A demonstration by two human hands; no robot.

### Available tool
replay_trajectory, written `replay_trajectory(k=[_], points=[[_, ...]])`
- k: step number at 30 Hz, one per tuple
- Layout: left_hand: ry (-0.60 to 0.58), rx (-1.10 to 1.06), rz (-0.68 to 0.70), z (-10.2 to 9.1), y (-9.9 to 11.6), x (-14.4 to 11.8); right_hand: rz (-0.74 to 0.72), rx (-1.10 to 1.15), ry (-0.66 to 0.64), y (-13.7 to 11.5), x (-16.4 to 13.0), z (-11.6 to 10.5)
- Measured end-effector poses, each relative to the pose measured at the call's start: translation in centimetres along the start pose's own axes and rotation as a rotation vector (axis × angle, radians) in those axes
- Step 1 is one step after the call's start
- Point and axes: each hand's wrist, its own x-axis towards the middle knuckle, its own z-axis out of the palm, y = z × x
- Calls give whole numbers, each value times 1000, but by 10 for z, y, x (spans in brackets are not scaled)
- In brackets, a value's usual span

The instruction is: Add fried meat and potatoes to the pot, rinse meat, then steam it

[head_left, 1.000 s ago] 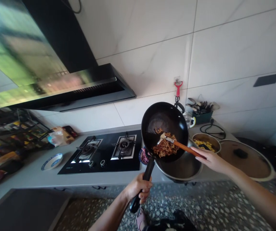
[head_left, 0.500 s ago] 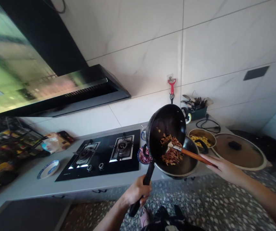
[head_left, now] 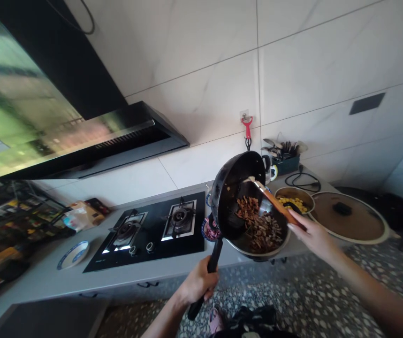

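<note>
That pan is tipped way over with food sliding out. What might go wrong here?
The black pan is held steeply tilted by its long handle in the left hand alone, so it may wobble or slip. The fried food drops into the metal bowl near its left rim, so bits could miss and land by the small dish. The right hand, scraping with the spatula, is close to a pan that is probably hot.

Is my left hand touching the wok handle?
Touching. The head view shows the left hand wrapped around the black wok handle, fingers closed on it with no gap, holding the wok tilted over the metal bowl.
</note>
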Motion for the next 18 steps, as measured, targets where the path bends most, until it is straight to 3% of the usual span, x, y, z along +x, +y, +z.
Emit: replay_trajectory(k=[4,9,14,18], points=[[16,42,-5,2,-2,-2,-11,86,35,-10,12,26],[25,61,-3,2,-3,-7,-149,-16,52,17,-3,42],[42,82,-9,5,0,-11,-174,-224,-28,43,-22,42],[51,110,-2,8,-1,-10,-162,-388,-88,48,-34,23]])
